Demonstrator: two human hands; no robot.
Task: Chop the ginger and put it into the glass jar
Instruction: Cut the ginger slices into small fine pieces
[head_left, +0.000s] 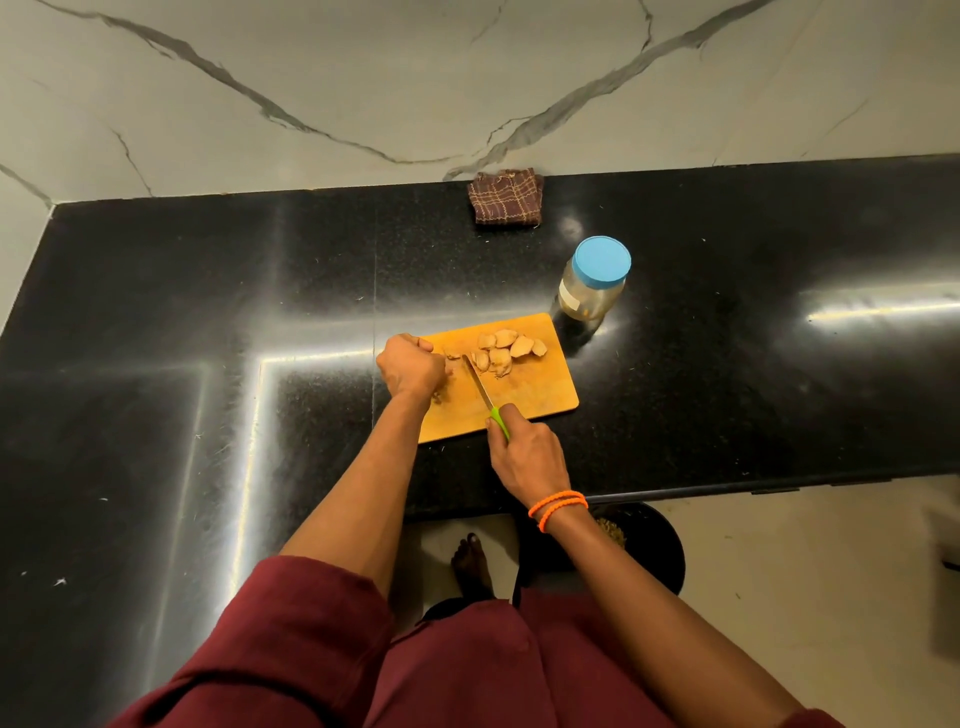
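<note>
The left hand (410, 366) is curled over a ginger piece (452, 356) on the board (524, 395). The right hand (527, 460) grips the knife (480, 387), blade just right of the left hand, pointing away. Cut slices (506, 348) lie beyond it; the lidded jar (592, 280) stands farther right.

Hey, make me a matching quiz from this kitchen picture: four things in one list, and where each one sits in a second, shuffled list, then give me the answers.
Things:
1. glass jar
2. folded cloth
3. ginger slices
4. knife

Places:
A. against the back wall on the counter
B. gripped by the right hand, blade over the board
C. lying on the cutting board
D. on the counter just past the board's far right corner, blue lid on

Pairs: 1-D, 2-A, 3-C, 4-B
</note>
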